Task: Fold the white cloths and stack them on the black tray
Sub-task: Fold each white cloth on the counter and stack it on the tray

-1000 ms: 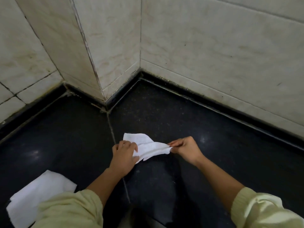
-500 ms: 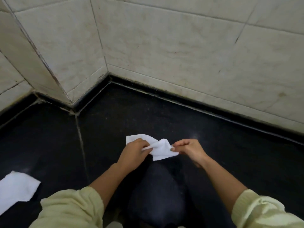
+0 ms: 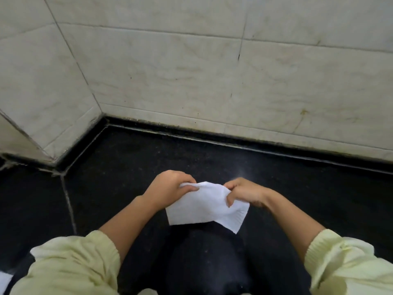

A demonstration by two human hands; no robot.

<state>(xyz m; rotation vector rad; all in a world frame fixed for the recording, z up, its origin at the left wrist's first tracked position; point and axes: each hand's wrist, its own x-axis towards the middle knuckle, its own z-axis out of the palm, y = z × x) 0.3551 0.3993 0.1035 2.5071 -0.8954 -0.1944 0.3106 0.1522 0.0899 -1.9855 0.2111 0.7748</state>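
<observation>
A white cloth (image 3: pixel 204 207) hangs spread between both hands over the dark floor, its lower edge drooping toward my knee. My left hand (image 3: pixel 170 188) pinches its upper left corner. My right hand (image 3: pixel 242 192) grips its upper right edge with curled fingers. A sliver of another white cloth (image 3: pixel 4 281) shows at the bottom left edge, mostly hidden by my sleeve. No black tray is in view.
Black speckled floor (image 3: pixel 127 167) meets pale tiled walls (image 3: pixel 191 71) that form a corner at the left. A pale grout seam (image 3: pixel 68 201) runs down the floor on the left. My dark-clad knee (image 3: pixel 208 262) fills the bottom centre, between yellow-green sleeves.
The cloth was bunched between my hands and now hangs opened out wider. The view has swung to the right, so the other cloth has slid almost out of sight at the left.
</observation>
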